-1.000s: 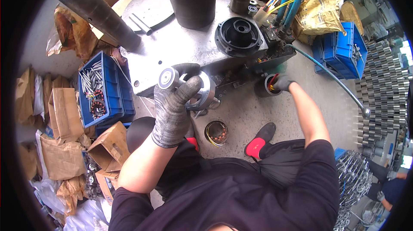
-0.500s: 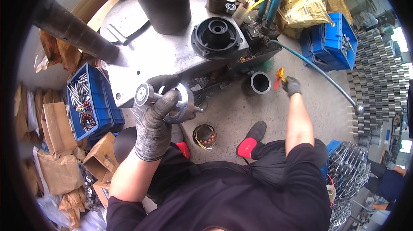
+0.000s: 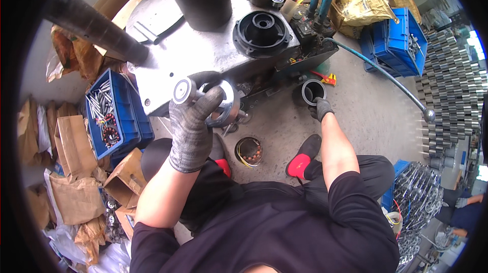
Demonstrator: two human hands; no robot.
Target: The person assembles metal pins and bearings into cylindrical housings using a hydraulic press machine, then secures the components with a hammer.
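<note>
Raised over the near edge of the press bed, my gloved left hand (image 3: 195, 125) is closed around a silver ring-shaped metal part (image 3: 231, 105) with a shaft. A bearing (image 3: 183, 91) sits at the shaft's end beside my fingers. My gloved right hand (image 3: 321, 110) grips the near rim of an upright open metal cylinder (image 3: 315, 89) on the floor. Just beyond that cylinder lies a red-and-yellow hand tool (image 3: 325, 77), apart from my hand. A wire-wound stator (image 3: 249, 152) in a round housing stands on the floor between my feet.
On the metal press bed (image 3: 203, 44) sits a black flanged housing (image 3: 262, 34), near thick steel columns. A blue crate (image 3: 109, 125) of shafts stands left, among cardboard boxes. At right are blue bins (image 3: 399, 44), a long lever (image 3: 381, 72), stacked metal cylinders (image 3: 452, 95) and another person.
My right hand has let go of the red-and-yellow tool, now on the floor, and moved left onto the cylinder's rim. My left hand still holds the ring-shaped part.
</note>
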